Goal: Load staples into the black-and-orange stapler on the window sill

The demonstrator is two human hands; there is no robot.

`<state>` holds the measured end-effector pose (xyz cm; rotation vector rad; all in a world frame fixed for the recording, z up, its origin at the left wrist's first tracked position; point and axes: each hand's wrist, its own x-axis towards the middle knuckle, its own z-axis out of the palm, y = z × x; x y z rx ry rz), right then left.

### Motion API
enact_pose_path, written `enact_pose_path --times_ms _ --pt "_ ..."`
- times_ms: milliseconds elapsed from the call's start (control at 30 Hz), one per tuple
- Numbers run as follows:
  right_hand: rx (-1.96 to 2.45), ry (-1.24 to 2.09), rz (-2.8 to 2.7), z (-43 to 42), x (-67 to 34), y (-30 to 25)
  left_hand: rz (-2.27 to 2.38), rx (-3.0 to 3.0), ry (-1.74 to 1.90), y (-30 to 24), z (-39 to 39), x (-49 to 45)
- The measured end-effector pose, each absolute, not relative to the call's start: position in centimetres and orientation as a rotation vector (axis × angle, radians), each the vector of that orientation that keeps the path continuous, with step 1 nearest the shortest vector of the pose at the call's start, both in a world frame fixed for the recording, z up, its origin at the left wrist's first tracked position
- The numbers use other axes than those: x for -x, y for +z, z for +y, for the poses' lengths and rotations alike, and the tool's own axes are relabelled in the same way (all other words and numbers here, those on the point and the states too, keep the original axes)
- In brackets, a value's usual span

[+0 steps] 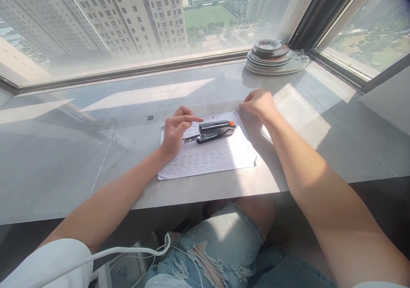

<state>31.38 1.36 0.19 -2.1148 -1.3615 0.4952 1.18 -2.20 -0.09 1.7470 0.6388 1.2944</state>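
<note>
A black stapler [216,131] with an orange tip lies on a stack of white printed paper [208,158] on the grey window ledge [64,151]. My left hand [177,130] rests on the paper at the stapler's left end, index finger stretched out over it, the other fingers curled. My right hand [259,103] sits at the paper's upper right corner, fingers bent and pinching at the corner of the sheets.
A stack of plates [272,55] stands at the back right by the window corner. A small dark strip of staples [150,117] lies left of the paper. A white cable [128,251] runs over my lap below the ledge edge.
</note>
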Motion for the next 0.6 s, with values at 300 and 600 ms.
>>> enact_pose_path --times_ms 300,600 --pt "1.954 0.281 -1.369 1.0 -30.7 0.6 0.694 -1.728 1.278 0.0 -2.3 -1.2" --pt "1.382 -0.137 -2.007 -0.8 -27.0 2.4 0.815 -1.721 1.278 0.2 -2.3 -1.4"
